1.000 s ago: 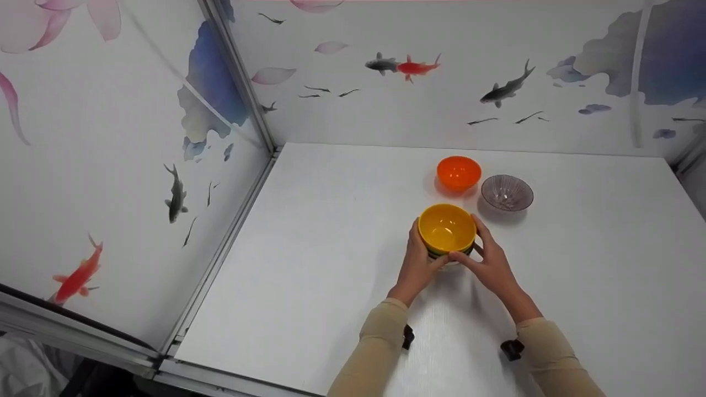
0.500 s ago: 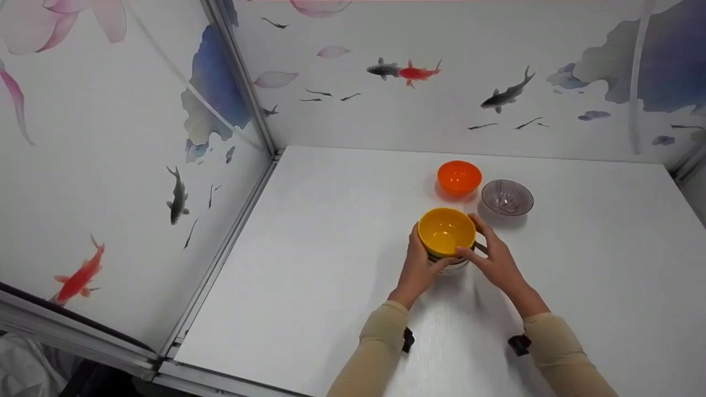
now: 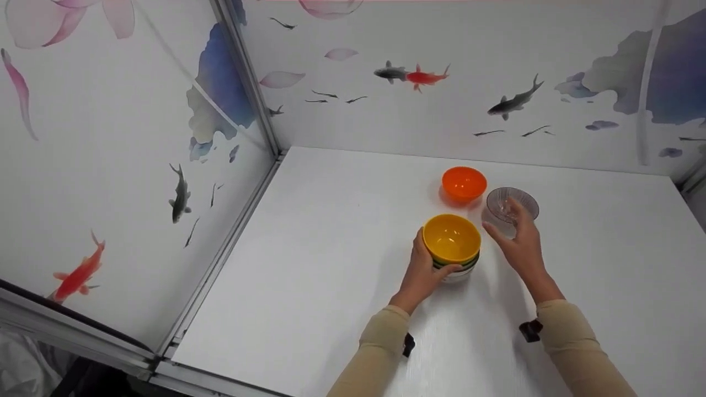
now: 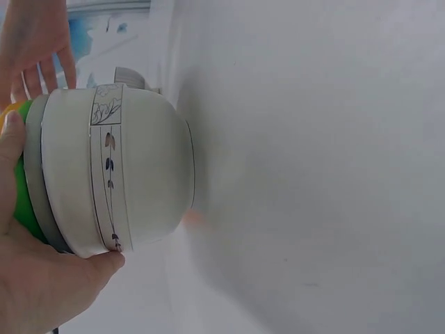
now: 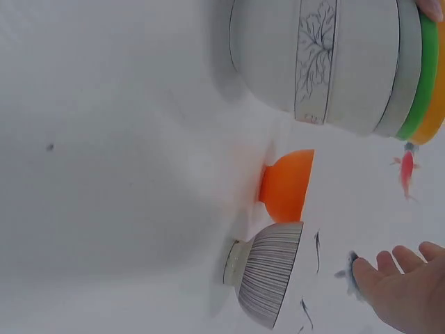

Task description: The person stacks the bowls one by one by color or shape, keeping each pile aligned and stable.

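A stack of nested bowls stands mid-table, a yellow bowl (image 3: 451,238) on top. Below it, the left wrist view shows a green bowl (image 4: 25,209), a grey rim (image 4: 35,167) and a white bowl (image 4: 149,160) with a leaf-patterned band at the bottom. My left hand (image 3: 423,273) grips the stack's left side, thumb across the front. Off to the right, my right hand (image 3: 521,242) is apart from the stack, fingers extended and holding nothing. In the head view its fingertips overlap a ribbed purplish-grey bowl (image 3: 498,205).
Behind the stack, an orange bowl (image 3: 464,184) sits upright beside the ribbed bowl. The white table (image 3: 309,248) meets panels printed with fish and petals at the back and left. A metal frame rail (image 3: 220,259) runs along the left edge.
My right hand has let go of the stack and moved right and back, toward the ribbed bowl. The left hand keeps its grip, and the stack stays in place.
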The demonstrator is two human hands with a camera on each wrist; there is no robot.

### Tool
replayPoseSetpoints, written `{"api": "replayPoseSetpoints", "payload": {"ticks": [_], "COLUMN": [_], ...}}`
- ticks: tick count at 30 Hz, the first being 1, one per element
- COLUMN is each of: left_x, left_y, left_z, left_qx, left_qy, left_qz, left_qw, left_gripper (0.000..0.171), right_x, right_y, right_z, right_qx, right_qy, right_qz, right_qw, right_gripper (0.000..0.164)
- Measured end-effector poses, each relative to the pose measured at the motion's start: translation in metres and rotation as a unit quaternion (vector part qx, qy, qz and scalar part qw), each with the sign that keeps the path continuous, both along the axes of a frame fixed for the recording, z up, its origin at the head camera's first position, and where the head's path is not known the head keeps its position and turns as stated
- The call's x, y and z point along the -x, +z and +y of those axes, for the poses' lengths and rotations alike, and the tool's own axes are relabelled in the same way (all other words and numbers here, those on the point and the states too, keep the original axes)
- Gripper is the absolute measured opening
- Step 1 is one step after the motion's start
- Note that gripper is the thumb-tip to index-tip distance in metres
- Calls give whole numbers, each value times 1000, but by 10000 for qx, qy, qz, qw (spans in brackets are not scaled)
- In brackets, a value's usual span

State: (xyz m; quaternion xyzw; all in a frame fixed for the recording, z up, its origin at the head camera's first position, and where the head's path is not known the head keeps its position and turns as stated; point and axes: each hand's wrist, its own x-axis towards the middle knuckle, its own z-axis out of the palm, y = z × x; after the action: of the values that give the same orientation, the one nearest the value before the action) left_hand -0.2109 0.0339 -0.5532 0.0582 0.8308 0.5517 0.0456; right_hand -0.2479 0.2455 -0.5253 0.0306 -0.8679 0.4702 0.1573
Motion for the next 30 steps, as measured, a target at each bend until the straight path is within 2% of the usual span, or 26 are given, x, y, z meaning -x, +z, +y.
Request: {"api": "replayPoseSetpoints", "payload": {"ticks": [4, 9, 15, 22, 26, 30], "left_x": [0, 0, -1, 0, 1, 1], "left_y": [1, 2, 2, 1, 0, 0], "left_z": [0, 0, -4, -3, -4, -5], "left_qx": [6, -32, -79, -75, -87, -145], "left_qy": [-25, -122, -138, -132, -123, -141], "left_qz": [14, 89, 153, 28, -128, -135], "left_qw": [10000, 9999, 9998, 9999, 9998, 9997], "left_gripper": [104, 103, 104, 105, 104, 103], "right_x": [11, 22, 30, 42, 49, 57], "right_y": [0, -2, -6, -12, -17, -19], "right_z": [10, 24, 36, 48, 52, 53], "right_qx": [-49, -124, -284, -351, -436, -580], "right_qy": [-407, -649, -683, -737, -647, -513], "right_qz": [-61, -326, -679, -1184, -1463, -1709], "right_qw": [9991, 9973, 9949, 9896, 9862, 9822], "right_gripper": [86, 93, 100, 108, 115, 122]}}
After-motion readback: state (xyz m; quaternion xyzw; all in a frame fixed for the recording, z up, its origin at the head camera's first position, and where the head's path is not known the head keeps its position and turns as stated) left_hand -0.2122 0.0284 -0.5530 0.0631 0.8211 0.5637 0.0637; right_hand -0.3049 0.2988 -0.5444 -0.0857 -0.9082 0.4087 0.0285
